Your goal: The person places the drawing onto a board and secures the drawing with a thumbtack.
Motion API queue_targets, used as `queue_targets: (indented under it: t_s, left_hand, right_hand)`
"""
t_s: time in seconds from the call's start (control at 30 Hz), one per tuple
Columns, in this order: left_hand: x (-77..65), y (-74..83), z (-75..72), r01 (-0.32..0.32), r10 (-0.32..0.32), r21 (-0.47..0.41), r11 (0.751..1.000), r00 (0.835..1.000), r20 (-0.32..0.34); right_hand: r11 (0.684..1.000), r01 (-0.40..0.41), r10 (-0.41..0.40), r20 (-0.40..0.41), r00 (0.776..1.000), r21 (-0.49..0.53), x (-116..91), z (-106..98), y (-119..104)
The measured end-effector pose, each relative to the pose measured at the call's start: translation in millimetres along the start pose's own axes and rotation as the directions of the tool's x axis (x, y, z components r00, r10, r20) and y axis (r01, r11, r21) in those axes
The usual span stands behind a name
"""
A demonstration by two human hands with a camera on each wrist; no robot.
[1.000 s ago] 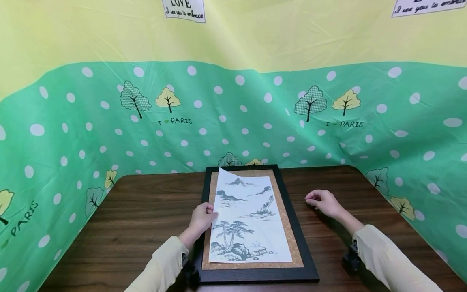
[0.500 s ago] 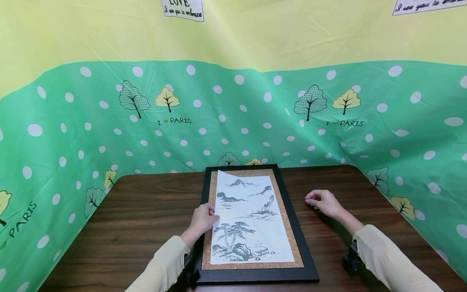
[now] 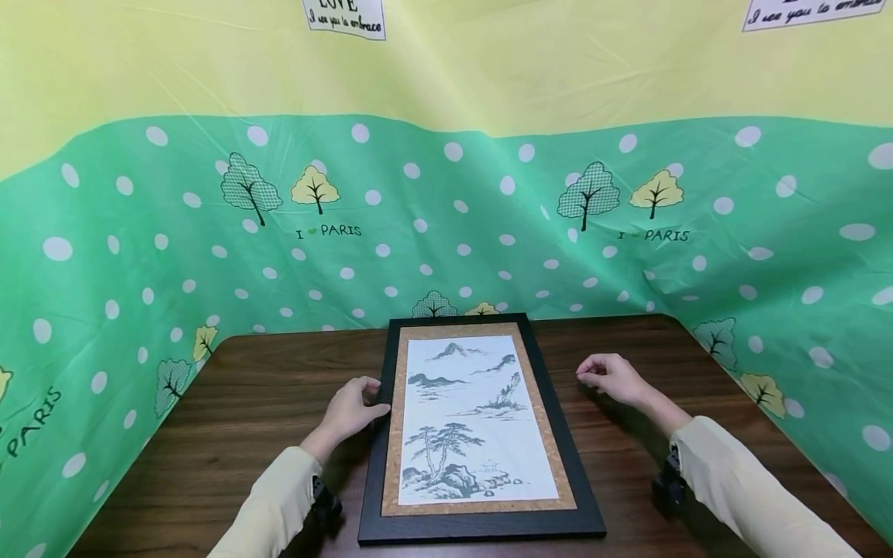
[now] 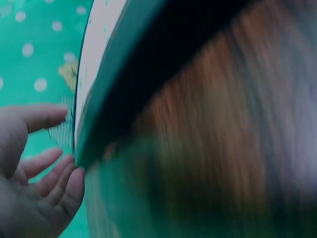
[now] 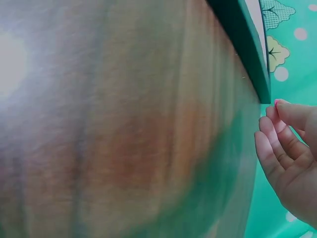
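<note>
A white sheet of paper (image 3: 469, 395) printed with a grey ink landscape of mountains, pines and rocks lies on a cork board (image 3: 481, 506). A black frame (image 3: 582, 480) surrounds the cork. My left hand (image 3: 349, 409) is at the frame's left edge, thumb and fingers spread apart and holding nothing; whether the thumb touches the frame I cannot tell. In the left wrist view the left hand (image 4: 39, 173) shows its gap. To the right of the frame, my right hand (image 3: 614, 380) has loosely curled fingers. A small pink spot shows near its thumb tip (image 5: 292, 114); its nature is unclear.
The frame lies on a dark brown wooden table (image 3: 265, 395), near its back edge. Behind and beside the table hangs a green and yellow cloth (image 3: 481, 209) with dots, trees and lettering. A dark wrist device (image 3: 670, 484) sits under the right sleeve.
My left hand has released the paper's left edge and moved left to the frame. The paper's raised upper left corner has come down flat. My right hand stays almost unmoved.
</note>
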State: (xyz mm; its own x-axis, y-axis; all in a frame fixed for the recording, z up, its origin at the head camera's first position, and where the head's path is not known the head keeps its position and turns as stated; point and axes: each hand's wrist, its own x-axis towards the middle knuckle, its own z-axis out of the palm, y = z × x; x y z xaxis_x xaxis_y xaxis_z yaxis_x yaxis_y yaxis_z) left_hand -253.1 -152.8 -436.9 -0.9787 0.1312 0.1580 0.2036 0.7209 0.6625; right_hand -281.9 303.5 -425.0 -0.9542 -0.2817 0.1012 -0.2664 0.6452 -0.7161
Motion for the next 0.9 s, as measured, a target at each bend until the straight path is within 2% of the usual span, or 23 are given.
queue_targets:
  t_s: [0.2, 0.37, 0.57, 0.9]
  left_hand:
    - [-1.2, -15.4, -4.8, -0.017, 0.021, -0.035, 0.999, 0.994, 0.111]
    - [-1.9, -18.3, -5.6, -0.032, 0.042, -0.064, 0.997, 0.985, 0.165]
    - [-0.9, -17.6, -5.7, 0.004, 0.01, -0.073, 0.997, 0.983, 0.184]
    - [0.2, -23.2, -3.7, 0.006, 0.011, -0.088, 0.996, 0.981, 0.195]
  right_hand:
    - [0.999, 0.014, -0.014, 0.0, 1.0, -0.03, 13.6, 0.5, -14.0]
    - [0.998, 0.045, -0.045, 0.003, 0.999, -0.046, 25.1, 4.5, -26.0]
    - [0.996, 0.08, -0.08, 0.007, 0.997, -0.044, 41.7, 11.9, -37.9]
    - [0.996, 0.085, -0.084, 0.043, 0.996, -0.02, 71.8, 30.3, -61.0]
